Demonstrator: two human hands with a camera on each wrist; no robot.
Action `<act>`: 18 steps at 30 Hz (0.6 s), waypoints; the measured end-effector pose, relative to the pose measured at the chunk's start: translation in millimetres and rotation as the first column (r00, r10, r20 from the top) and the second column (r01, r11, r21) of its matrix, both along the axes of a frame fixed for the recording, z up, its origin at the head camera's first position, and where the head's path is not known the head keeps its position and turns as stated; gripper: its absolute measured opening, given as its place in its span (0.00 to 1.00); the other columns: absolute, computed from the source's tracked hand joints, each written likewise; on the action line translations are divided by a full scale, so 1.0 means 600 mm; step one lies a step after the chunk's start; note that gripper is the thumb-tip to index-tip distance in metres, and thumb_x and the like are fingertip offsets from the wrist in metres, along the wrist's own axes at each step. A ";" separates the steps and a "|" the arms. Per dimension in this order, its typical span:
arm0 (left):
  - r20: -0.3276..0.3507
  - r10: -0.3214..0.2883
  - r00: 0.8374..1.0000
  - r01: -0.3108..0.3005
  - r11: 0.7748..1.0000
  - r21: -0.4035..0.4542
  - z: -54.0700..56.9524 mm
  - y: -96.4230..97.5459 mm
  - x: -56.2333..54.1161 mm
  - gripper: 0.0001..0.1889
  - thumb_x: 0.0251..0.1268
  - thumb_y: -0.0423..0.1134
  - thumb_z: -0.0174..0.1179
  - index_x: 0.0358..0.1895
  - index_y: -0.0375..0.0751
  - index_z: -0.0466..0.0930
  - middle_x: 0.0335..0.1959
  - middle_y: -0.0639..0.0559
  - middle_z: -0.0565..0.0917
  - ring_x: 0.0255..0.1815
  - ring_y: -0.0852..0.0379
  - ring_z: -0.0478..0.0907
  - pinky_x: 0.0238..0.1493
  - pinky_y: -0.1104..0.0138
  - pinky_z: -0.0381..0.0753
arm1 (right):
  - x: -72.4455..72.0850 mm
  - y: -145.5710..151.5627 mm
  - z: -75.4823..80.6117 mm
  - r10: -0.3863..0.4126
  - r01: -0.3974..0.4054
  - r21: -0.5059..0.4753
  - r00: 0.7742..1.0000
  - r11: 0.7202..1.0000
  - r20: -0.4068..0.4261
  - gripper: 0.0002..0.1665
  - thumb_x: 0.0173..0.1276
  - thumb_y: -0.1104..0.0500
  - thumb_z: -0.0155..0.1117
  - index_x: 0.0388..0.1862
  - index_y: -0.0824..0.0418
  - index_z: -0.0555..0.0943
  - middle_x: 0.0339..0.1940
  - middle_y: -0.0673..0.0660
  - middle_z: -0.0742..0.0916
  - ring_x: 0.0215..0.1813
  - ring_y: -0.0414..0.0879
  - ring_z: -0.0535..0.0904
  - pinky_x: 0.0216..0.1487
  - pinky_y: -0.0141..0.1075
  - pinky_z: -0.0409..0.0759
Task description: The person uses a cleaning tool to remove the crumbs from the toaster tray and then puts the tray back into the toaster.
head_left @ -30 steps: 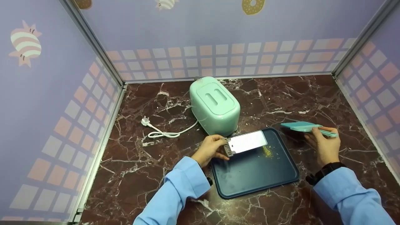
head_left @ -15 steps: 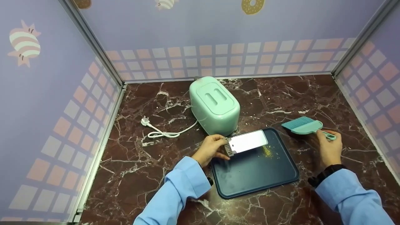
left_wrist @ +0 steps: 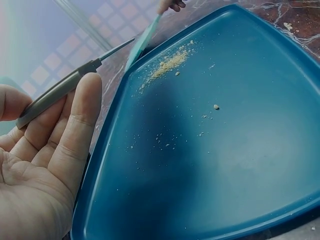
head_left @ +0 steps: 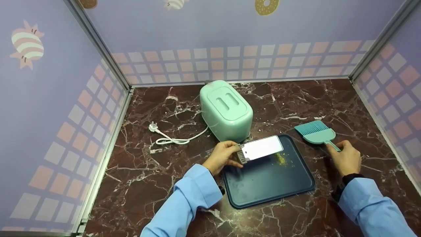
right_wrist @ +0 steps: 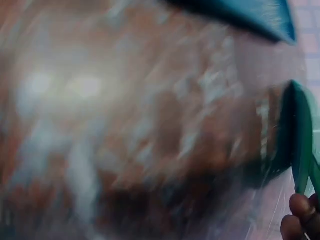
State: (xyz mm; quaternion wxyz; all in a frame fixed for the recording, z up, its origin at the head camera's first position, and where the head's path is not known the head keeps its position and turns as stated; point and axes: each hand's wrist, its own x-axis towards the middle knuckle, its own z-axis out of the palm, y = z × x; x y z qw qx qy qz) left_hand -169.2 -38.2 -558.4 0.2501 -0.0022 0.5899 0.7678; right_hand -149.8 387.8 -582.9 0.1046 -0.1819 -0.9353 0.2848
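Note:
My left hand (head_left: 224, 157) pinches the grey end of a flat shiny metal crumb tray (head_left: 263, 148), which hangs over the dark blue serving tray (head_left: 269, 184). Seen nearly edge-on in the left wrist view, its thin plate (left_wrist: 116, 50) points away from the palm. Yellowish crumbs (left_wrist: 170, 65) lie near one edge of the serving tray, with smaller bits scattered around. To the right of it, my right hand (head_left: 347, 158) holds a mint brush (head_left: 317, 133) with teal bristles by its handle. The right wrist view is blurred; the brush (right_wrist: 301, 135) shows at its edge.
A mint toaster (head_left: 227, 110) with a lid on top stands behind the serving tray. Its white cord and plug (head_left: 153, 127) lie to the left on the marble counter (head_left: 148, 184). Patterned panels (head_left: 243, 62) enclose the back and sides.
My right hand has turned the brush from edge-on to its flat face, bristles toward the back left. The left hand and crumb tray have hardly moved.

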 end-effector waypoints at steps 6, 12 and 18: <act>0.006 -0.001 1.000 0.001 1.000 0.011 0.003 0.000 0.000 0.07 0.74 0.30 0.54 0.44 0.29 0.80 0.33 0.41 0.84 0.26 0.47 0.86 0.30 0.55 0.92 | -0.001 0.006 -0.016 0.155 -0.143 0.255 0.987 0.956 -0.028 0.22 0.72 0.51 0.68 0.36 0.73 0.79 0.30 0.73 0.82 0.32 0.72 0.77 0.32 0.64 0.71; 0.011 -0.010 1.000 0.009 0.999 0.031 0.009 0.002 0.003 0.07 0.75 0.31 0.55 0.44 0.29 0.80 0.35 0.41 0.84 0.28 0.46 0.86 0.32 0.53 0.93 | 0.000 0.005 -0.029 0.247 -0.200 0.384 0.966 0.901 -0.078 0.21 0.67 0.56 0.72 0.28 0.73 0.78 0.23 0.72 0.79 0.29 0.73 0.74 0.31 0.68 0.70; -0.002 -0.016 1.000 0.016 0.999 0.050 0.011 0.002 0.006 0.06 0.75 0.30 0.54 0.44 0.30 0.79 0.35 0.40 0.85 0.29 0.46 0.87 0.34 0.52 0.93 | -0.001 0.001 -0.034 0.317 -0.211 0.474 0.936 0.855 -0.155 0.22 0.62 0.60 0.75 0.24 0.75 0.75 0.18 0.71 0.75 0.24 0.71 0.73 0.25 0.68 0.71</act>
